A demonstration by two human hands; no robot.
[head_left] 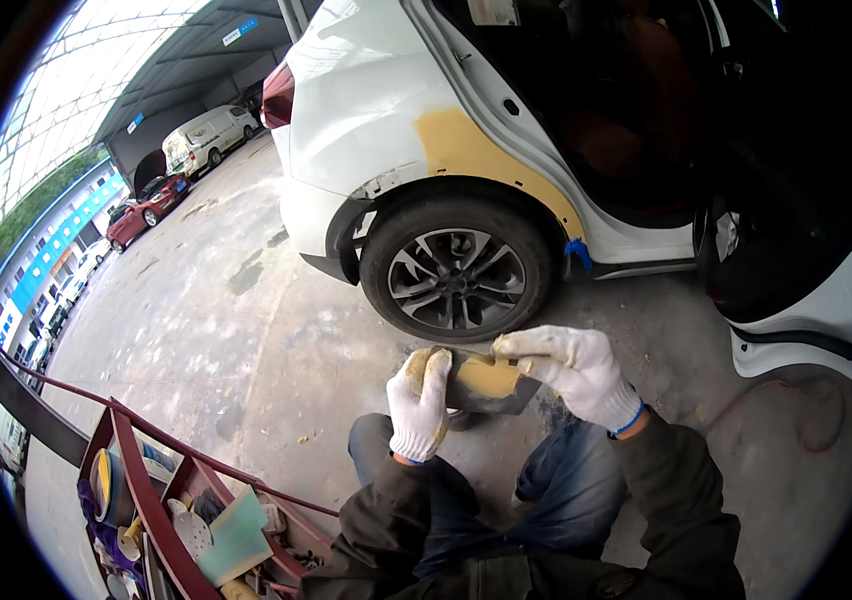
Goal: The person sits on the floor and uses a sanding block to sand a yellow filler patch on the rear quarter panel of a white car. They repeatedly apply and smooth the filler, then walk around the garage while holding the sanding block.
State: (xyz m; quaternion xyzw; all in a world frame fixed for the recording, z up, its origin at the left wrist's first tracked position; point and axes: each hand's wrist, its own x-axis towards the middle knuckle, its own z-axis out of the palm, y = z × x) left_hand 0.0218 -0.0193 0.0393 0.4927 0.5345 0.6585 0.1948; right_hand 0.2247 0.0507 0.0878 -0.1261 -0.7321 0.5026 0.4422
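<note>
On the concrete floor (236,340) stands a white car (356,110). Above the knees (581,480), the left hand (419,405) clasps a yellow-smeared dark sheet (486,378) and the right hand (581,375) pinches its upper edge, 2 holds likely steadying it.

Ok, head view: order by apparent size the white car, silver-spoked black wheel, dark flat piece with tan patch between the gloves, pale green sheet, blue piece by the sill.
1. White car
2. Wheel
3. Dark flat piece, pale green sheet: too alike to rank
4. Blue piece
</note>
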